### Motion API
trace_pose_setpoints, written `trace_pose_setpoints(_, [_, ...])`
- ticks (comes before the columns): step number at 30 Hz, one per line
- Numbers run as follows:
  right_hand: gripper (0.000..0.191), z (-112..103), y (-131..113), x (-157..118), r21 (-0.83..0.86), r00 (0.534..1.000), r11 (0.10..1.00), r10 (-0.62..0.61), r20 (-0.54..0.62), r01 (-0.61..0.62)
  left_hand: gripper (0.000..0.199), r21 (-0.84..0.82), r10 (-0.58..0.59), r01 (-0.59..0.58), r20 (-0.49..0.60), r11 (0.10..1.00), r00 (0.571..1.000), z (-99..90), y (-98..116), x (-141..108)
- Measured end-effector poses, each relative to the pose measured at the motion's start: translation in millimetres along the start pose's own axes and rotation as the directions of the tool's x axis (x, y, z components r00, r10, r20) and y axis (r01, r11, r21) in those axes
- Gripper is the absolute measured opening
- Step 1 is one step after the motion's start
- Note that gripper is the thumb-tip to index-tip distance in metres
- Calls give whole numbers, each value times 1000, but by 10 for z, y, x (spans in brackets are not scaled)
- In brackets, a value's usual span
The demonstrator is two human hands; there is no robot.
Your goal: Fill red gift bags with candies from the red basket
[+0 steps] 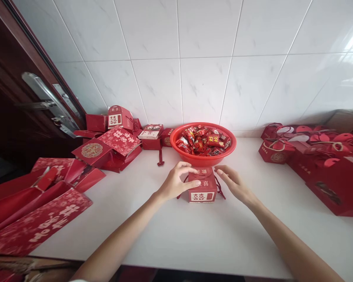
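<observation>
A small red gift box [202,196] with a white double-happiness label and gold-white characters stands upright on the white table. Dark red cords [220,188] hang at its sides. My left hand [179,182] grips the top from the left, its thumb on the front slope and its index finger by the rounded flap [203,171]. To the right of the box is my right hand [233,182], thumb and forefinger apart near the flap's right end. No object shows in it. Behind the box sits a red plastic basket [201,160] of wrapped candies [213,140].
Red gift boxes [120,117] and flattened red bags [55,223] lie along the left. More red boxes with cord handles [278,150] crowd the right side. A tiled wall [206,90] backs the white table [170,239]. A dark door with a metal handle [47,103] stands at left.
</observation>
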State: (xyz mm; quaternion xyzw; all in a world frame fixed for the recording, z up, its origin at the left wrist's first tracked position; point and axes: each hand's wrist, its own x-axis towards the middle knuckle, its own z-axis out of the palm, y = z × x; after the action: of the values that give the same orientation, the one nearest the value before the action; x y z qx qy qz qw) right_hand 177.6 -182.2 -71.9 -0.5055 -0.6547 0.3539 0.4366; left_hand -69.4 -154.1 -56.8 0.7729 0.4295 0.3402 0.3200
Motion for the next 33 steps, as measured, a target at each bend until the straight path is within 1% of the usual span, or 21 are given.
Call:
trace_pose_setpoints(3, [63, -21, 34, 22, -31, 982, 990, 137, 130, -134, 39, 8, -22, 22, 35, 1000, 999, -1, -9, -15])
trace_pose_setpoints(4, [65, -27, 40, 26, -42, 973, 986, 166, 160, -162, 39, 24, -29, 28, 58, 999, 998, -13, 9, -20])
trace_pose_setpoints(6, [63, -37, 31, 31, -20, 964, 982, 190, 188, -189, 42, 109, -54, 42, 106, 993, 993, -53, 77, -32])
trace_pose_setpoints(8, [57, -48, -9, 37, 108, 965, 974, 174, 198, -198, 44, 221, -83, 50, 143, 974, 986, -100, 163, -39])
trace_pose_setpoints(10, [48, -60, -74, 47, 318, 964, 923, 153, 216, -217, 44, 278, -87, 38, 166, 960, 982, -128, 230, -34])
trace_pose_setpoints(12, [39, -75, -153, 59, 501, 964, 833, 137, 227, -236, 44, 252, -81, 37, 168, 967, 982, -129, 253, -12])
trace_pose_setpoints(13, [34, -85, -194, 67, 563, 967, 792, 132, 218, -235, 44, 219, -82, 47, 155, 975, 985, -121, 250, 5])
trace_pose_setpoints(15, [26, -111, -284, 81, 634, 974, 742, 126, 186, -217, 40, 137, -81, 64, 117, 989, 990, -102, 233, 49])
trace_pose_setpoints(17, [31, -147, -385, 94, 669, 981, 719, 112, 156, -188, 35, 58, -58, 52, 107, 997, 993, -103, 230, 104])
trace_pose_setpoints(19, [37, -189, -499, 104, 684, 987, 712, 85, 139, -158, 32, -7, -57, 58, 140, 998, 988, -143, 270, 167])
trace_pose_setpoints(21, [39, -233, -618, 113, 682, 991, 721, 60, 117, -124, 33, -64, -96, 109, 173, 992, 980, -226, 368, 234])
trace_pose_setpoints(22, [39, -254, -676, 117, 674, 993, 731, 50, 105, -108, 34, -96, -118, 136, 172, 986, 978, -281, 436, 266])
trace_pose_setpoints(24, [38, -289, -772, 124, 645, 997, 760, 33, 76, -74, 34, -173, -130, 154, 141, 973, 981, -404, 592, 323])
trace_pose_setpoints(26, [37, -311, -830, 129, 598, 999, 800, 21, 48, -45, 30, -221, -116, 135, 99, 966, 988, -522, 728, 366])
trace_pose_setpoints(27, [37, -315, -840, 129, 567, 999, 823, 17, 37, -35, 29, -211, -110, 124, 80, 969, 991, -568, 771, 379])
trace_pose_setpoints(29, [35, -312, -828, 125, 500, 1000, 866, 10, 17, -18, 29, -121, -105, 110, 50, 986, 993, -616, 777, 384])
trace_pose_setpoints(31, [36, -300, -789, 116, 442, 1000, 897, 7, 7, -9, 31, 0, -132, 132, 54, 991, 990, -585, 676, 360])
trace_pose_setpoints(33, [37, -287, -751, 108, 405, 1000, 914, 9, 5, -10, 39, 73, -198, 190, 121, 979, 973, -483, 509, 312])
